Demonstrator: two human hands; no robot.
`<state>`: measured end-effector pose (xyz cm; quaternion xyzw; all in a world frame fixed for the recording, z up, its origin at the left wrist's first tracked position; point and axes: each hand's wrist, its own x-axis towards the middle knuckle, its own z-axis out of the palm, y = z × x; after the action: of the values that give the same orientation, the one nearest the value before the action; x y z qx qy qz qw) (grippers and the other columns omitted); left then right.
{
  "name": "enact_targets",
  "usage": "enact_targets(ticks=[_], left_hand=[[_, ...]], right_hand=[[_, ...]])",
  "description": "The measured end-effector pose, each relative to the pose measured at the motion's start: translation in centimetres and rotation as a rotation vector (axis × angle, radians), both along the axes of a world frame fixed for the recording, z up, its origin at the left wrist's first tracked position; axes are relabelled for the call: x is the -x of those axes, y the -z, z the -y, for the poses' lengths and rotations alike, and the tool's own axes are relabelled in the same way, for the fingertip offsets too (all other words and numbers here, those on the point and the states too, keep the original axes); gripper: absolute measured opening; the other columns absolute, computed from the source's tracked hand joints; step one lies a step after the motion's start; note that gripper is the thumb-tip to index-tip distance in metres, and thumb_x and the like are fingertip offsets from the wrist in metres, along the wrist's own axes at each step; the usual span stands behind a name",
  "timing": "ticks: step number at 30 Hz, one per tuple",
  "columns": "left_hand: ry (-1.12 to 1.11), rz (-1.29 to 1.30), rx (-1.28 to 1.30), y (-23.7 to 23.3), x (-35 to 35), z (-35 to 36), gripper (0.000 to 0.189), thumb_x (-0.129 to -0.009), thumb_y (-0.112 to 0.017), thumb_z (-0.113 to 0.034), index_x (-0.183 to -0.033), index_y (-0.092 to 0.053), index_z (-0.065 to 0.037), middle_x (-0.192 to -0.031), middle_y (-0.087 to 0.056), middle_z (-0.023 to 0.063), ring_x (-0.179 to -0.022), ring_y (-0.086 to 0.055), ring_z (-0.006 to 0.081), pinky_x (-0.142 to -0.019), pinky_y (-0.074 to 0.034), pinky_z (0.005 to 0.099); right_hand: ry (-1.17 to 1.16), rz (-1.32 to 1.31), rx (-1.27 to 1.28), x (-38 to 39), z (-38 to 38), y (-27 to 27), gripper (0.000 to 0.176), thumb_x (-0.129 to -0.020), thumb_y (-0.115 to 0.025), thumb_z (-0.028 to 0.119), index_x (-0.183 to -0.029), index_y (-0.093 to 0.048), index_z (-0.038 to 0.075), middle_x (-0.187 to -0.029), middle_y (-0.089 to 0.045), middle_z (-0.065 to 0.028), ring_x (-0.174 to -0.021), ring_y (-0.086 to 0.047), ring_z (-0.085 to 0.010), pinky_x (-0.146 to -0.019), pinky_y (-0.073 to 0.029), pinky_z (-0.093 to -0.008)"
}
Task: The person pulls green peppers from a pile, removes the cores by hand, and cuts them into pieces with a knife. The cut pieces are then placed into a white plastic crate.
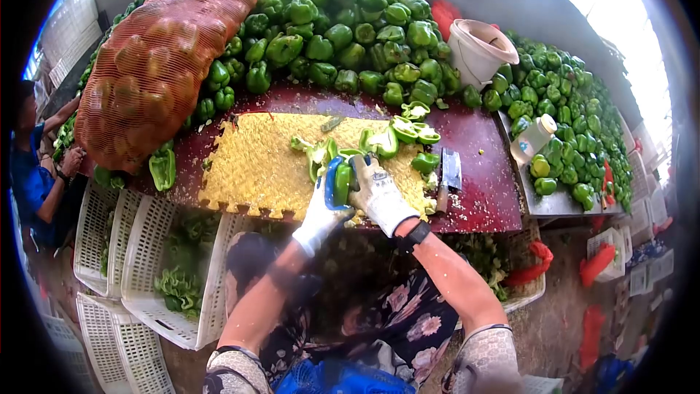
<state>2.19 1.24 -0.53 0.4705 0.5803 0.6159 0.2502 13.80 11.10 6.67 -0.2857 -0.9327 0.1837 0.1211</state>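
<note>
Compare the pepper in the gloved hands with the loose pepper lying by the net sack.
The held pepper is gripped between the left hand and right hand over the yellow mat; the loose pepper lies untouched on the red table beside the net sack. The held pepper is mostly hidden by gloves; the loose pepper shows whole. Both are green.

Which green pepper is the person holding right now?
The green pepper at the front edge of the yellow mat, gripped in the gloved left hand with the right hand against it. The others lie loose on the mat or in the pile.
</note>
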Motion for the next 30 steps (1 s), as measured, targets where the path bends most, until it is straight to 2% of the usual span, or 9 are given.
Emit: enact_targets(ticks=[6,10,14,18,20,22,24,28,30], left_hand=[[0.157,0.197,-0.093,-1.6,-0.4,0.2,0.09,-0.069,-0.073,0.001,-0.15,-0.034,-0.01,-0.135,-0.047,0.0049,-0.123,-0.048,0.0166,-0.102,-0.044,0.0305],[0.313,0.636,-0.019,-2.0,-0.8,0.2,0.088,-0.072,-0.083,-0.008,-0.146,-0.037,-0.013,-0.128,-0.053,0.0033,-0.109,-0.057,0.0136,-0.083,-0.052,0.0261],[0.354,0.755,0.003,-3.6,-1.5,1.2,0.088,-0.075,-0.077,-0.007,-0.151,-0.032,-0.013,-0.135,-0.051,0.005,-0.122,-0.052,0.0177,-0.101,-0.046,0.0315],[0.316,0.817,-0.013,-3.3,-1.5,0.9,0.088,-0.076,-0.069,-0.004,-0.153,-0.027,-0.016,-0.137,-0.05,0.0082,-0.121,-0.055,0.0238,-0.096,-0.052,0.0407],[0.329,0.941,0.022,-3.5,-1.6,1.0,0.089,-0.076,-0.067,-0.003,-0.154,-0.025,-0.017,-0.138,-0.05,0.0093,-0.12,-0.056,0.0264,-0.093,-0.055,0.0445],[0.351,1.058,-0.07,-3.3,-1.8,1.3,0.085,-0.082,-0.061,0.007,-0.154,-0.026,-0.019,-0.135,-0.054,0.0099,-0.115,-0.062,0.0276,-0.093,-0.058,0.0444],[0.321,1.058,-0.034,-3.4,-2.7,1.7,0.084,-0.082,-0.06,0.008,-0.154,-0.027,-0.019,-0.136,-0.054,0.0097,-0.114,-0.062,0.0275,-0.092,-0.058,0.0436],[0.374,1.058,-0.005,-4.9,-3.4,2.6,0.078,-0.083,-0.06,0.006,-0.152,-0.032,-0.017,-0.136,-0.054,0.0092,-0.115,-0.061,0.0273,-0.092,-0.058,0.0441],[0.393,1.039,0.005,-5.7,-3.3,3.2,0.079,-0.078,-0.067,-0.001,-0.15,-0.035,-0.015,-0.135,-0.053,0.0071,-0.118,-0.058,0.0242,-0.09,-0.057,0.0416]], right_hand=[[-0.14,-0.085,-0.073,-2.0,-1.2,-1.1,0.063,-0.078,-0.077,0.014,-0.132,-0.046,0.003,-0.119,-0.054,-0.0278,-0.104,-0.061,-0.0412,-0.091,-0.053,-0.0448],[-0.021,-0.189,-0.02,-2.8,-1.2,-0.9,0.056,-0.079,-0.076,0.013,-0.128,-0.051,0.002,-0.122,-0.054,-0.0276,-0.109,-0.06,-0.0371,-0.092,-0.053,-0.0437],[0.24,-0.499,0.919,-2.7,-1.9,-2.2,0.034,-0.093,-0.06,0.006,-0.126,-0.056,0.002,-0.095,-0.066,-0.007,-0.084,-0.064,-0.0159,-0.078,-0.055,-0.0289],[0.257,-0.727,1.023,-2.6,-3.3,0.1,0.03,-0.093,-0.061,0.008,-0.123,-0.059,0.006,-0.092,-0.065,-0.0062,-0.079,-0.061,-0.0122,-0.074,-0.052,-0.0262],[0.273,-0.964,1.005,-3.4,-2.8,-0.9,0.018,-0.093,-0.064,0.005,-0.11,-0.059,0.006,-0.083,-0.061,-0.0028,-0.064,-0.06,-0.0133,-0.058,-0.053,-0.0286],[0.342,-0.75,0.716,-5.1,-3.7,-0.6,0.033,-0.085,-0.07,0.005,-0.116,-0.058,0.005,-0.091,-0.064,-0.0074,-0.078,-0.065,-0.0174,-0.071,-0.056,-0.0298],[0.048,-0.584,-0.191,-6.8,-3.7,-1.0,0.043,-0.078,-0.074,0.004,-0.118,-0.057,0.006,-0.097,-0.066,-0.0138,-0.089,-0.066,-0.0253,-0.079,-0.057,-0.0353],[0.317,-0.017,0.031,-10.6,-4.2,-3.6,0.048,-0.079,-0.075,0.012,-0.124,-0.058,0.011,-0.118,-0.06,-0.0213,-0.112,-0.058,-0.038,-0.099,-0.048,-0.0476],[0.316,0.419,-0.31,-13.5,-4.3,-3.4,0.051,-0.08,-0.075,0.018,-0.127,-0.057,0.011,-0.119,-0.061,-0.0207,-0.115,-0.056,-0.0374,-0.099,-0.048,-0.0493]])
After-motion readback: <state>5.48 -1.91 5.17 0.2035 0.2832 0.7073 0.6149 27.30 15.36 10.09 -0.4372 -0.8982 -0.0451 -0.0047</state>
